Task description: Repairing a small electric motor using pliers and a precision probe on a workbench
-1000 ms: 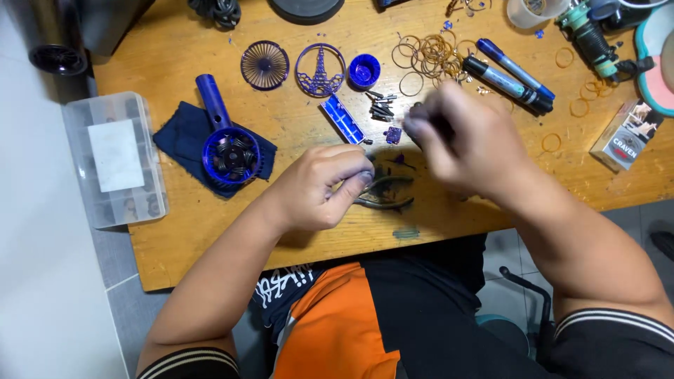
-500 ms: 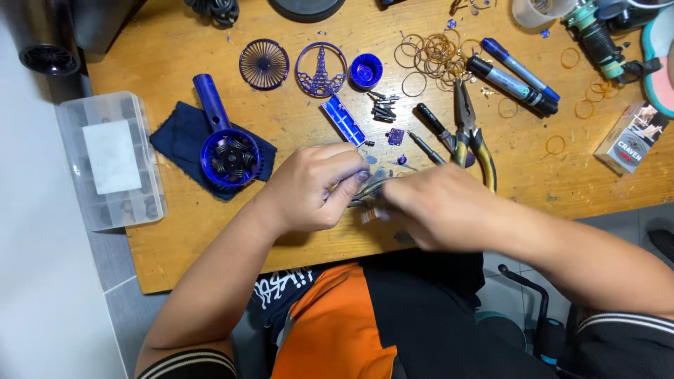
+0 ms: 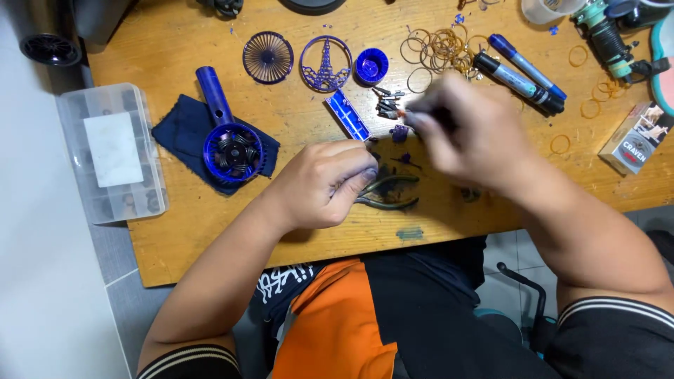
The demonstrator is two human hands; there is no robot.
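My left hand (image 3: 319, 186) rests on the wooden table (image 3: 210, 238), fingers curled, thumb and forefinger closed at the head of dark pliers (image 3: 393, 195) whose handles point right. My right hand (image 3: 477, 133) is blurred, raised over the table's middle. It grips a dark thin tool (image 3: 421, 118) whose tip points left, toward a small pile of dark screws (image 3: 386, 105). A flat blue rectangular part (image 3: 347, 116) lies just left of the screws. Small purple bits (image 3: 400, 132) lie between the two hands.
A blue fan body (image 3: 232, 151) sits on a dark blue cloth (image 3: 179, 130) at left, beside a clear plastic box (image 3: 112, 151). Two round blue grilles (image 3: 268, 57) (image 3: 326, 63), a blue cap (image 3: 371, 65), rings (image 3: 439, 49), markers (image 3: 523, 74) and a small carton (image 3: 635, 137) lie farther back.
My right hand has risen from beside my left hand at the pliers and swung up and right toward the screws with a dark tool. My left hand has stayed put.
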